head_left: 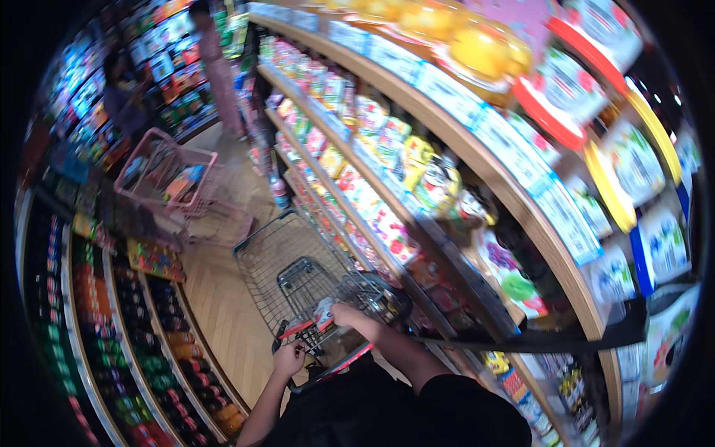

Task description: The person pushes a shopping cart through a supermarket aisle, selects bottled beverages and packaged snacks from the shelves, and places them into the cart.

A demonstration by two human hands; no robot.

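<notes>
A wire shopping cart (257, 261) stands in front of my body, its red and dark handle (351, 359) close to me. My right hand (345, 314) reaches over the handle, closed on a small white-and-red packet (325, 313) above the near end of the basket. Just left of it, my left hand (289, 358) is beside the cart's left near corner with its fingers curled. What those fingers hold, if anything, is too small to make out. A red strip (299, 328) lies between the two hands; I cannot tell whether it belongs to the cart.
On the right, a wooden shelf (477, 138) carries lidded tubs (566, 89) and bagged snacks. Curved shelves of bottles (97, 320) line the left. A pink cart (167, 182) with goods inside stands ahead on the wooden floor (216, 279). Two people (216, 71) are farther off.
</notes>
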